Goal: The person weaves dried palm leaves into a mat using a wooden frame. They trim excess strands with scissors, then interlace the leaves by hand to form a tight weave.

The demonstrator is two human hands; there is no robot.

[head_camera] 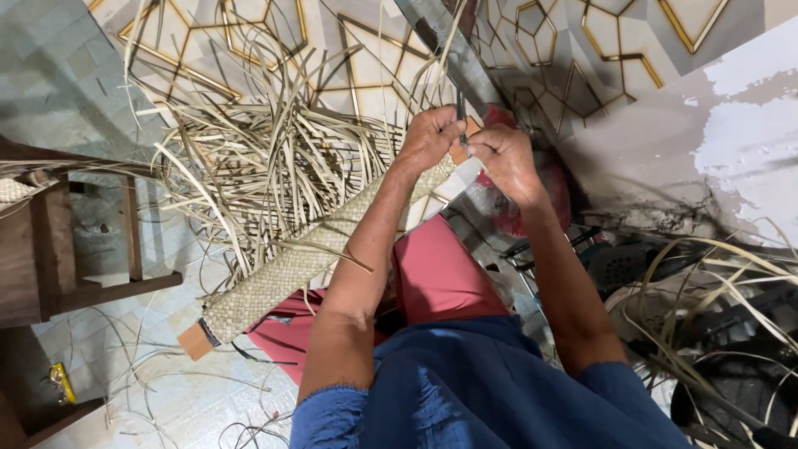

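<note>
While both forearms reach up toward twelve o'clock, the left hand [428, 137] is curled tight around the upper end of a long woven mat strip [307, 262], and the right hand [503, 158] is closed just beside it at its three o'clock, fingers pinched on a thin dark tool [460, 112] that stands up between the two hands. What the tool is cannot be told. The woven strip runs on a slant from the hands down to about eight o'clock, crossing the left forearm and the red cloth [436, 278] over the lap, and ends in a tan board tip [193, 341] near the floor. Loose palm strips [266, 158] fan out at ten o'clock over the patterned floor [191, 33]. A wooden stool [58, 249] stands at nine o'clock, and more strips lie over dark clutter [715, 324] at four o'clock.
</note>
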